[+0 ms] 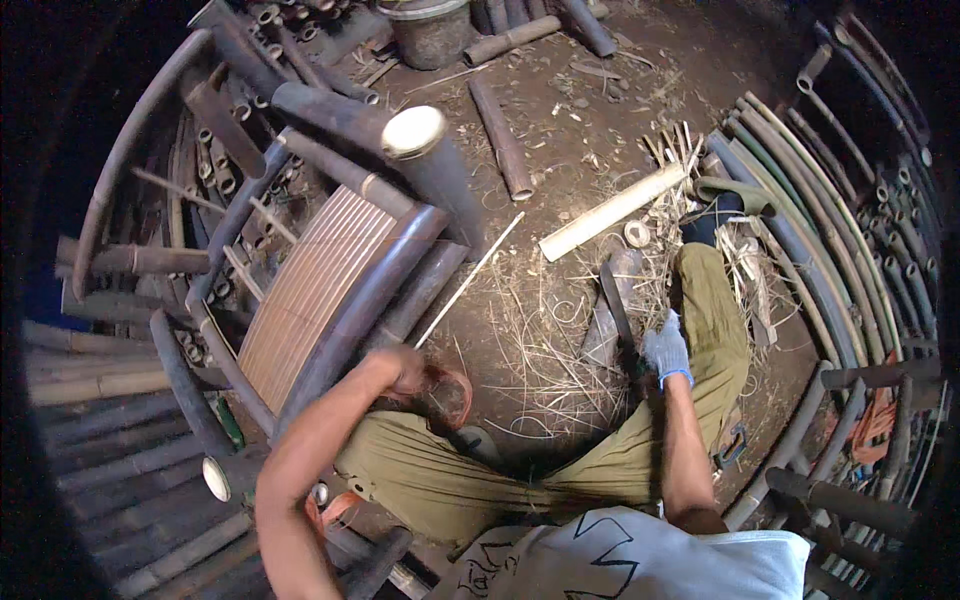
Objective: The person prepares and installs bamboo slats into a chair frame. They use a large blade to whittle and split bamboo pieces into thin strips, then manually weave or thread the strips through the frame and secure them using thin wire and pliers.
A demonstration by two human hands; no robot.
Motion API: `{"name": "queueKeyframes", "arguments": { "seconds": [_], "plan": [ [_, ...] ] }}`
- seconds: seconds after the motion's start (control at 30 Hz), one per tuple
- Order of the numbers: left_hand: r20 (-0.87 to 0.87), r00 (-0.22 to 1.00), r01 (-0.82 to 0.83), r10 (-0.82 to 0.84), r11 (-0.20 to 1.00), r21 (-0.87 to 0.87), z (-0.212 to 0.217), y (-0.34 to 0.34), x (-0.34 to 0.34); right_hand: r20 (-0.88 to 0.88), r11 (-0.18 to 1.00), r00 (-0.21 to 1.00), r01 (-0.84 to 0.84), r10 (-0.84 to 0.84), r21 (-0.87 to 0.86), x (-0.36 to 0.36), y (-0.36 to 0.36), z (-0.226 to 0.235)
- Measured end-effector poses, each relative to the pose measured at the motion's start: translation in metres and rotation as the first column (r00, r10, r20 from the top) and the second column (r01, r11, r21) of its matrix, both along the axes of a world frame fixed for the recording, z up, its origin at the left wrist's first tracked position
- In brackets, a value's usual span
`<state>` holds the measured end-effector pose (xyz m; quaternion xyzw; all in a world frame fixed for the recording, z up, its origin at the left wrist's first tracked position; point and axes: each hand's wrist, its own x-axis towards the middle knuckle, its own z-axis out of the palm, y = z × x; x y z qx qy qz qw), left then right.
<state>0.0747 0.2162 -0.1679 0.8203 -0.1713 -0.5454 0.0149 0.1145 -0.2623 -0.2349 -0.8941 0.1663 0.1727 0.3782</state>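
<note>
My left hand (402,372), bare and smeared by motion, is beside my left knee at the near end of a thin pale bamboo strip (470,280). The strip slants up and to the right from it; the blur hides whether the fingers grip it. A light blue knitted glove covers my right hand (667,350), closed by my right thigh at the lower part of a dark, long-bladed knife (616,305). The glove hides the exact grip. Behind the blade lies a grey bamboo piece (610,310). An orange loop (455,395) shows beside my left hand.
A bamboo chair with a slatted panel (318,270) stands at left. Thin shavings (550,370) litter the dirt floor. Farther away lie a split bamboo length (610,212) and a brown bamboo piece (500,140). Long bamboo poles (800,210) are stacked at right; a bucket (430,35) stands at the back.
</note>
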Motion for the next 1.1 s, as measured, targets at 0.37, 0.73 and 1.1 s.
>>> {"name": "queueKeyframes", "arguments": {
  "seconds": [0.37,0.73,1.1],
  "plan": [
    [0.692,0.592,-0.209,0.413,0.908,-0.363,-0.146,-0.206,0.194,-0.328,0.796,0.921,-0.355,0.208,-0.491,-0.004,0.000,-0.054],
    [0.316,0.663,-0.426,0.679,0.689,-0.587,-0.178,-0.182,0.223,-0.232,0.965,0.969,-0.135,0.081,-0.226,0.012,0.005,0.003],
    [-0.735,0.293,-0.912,0.611,-0.054,-0.408,-0.009,-0.154,0.003,-0.362,-0.284,0.850,0.265,-0.382,0.922,0.077,0.032,0.104]
  ]
}}
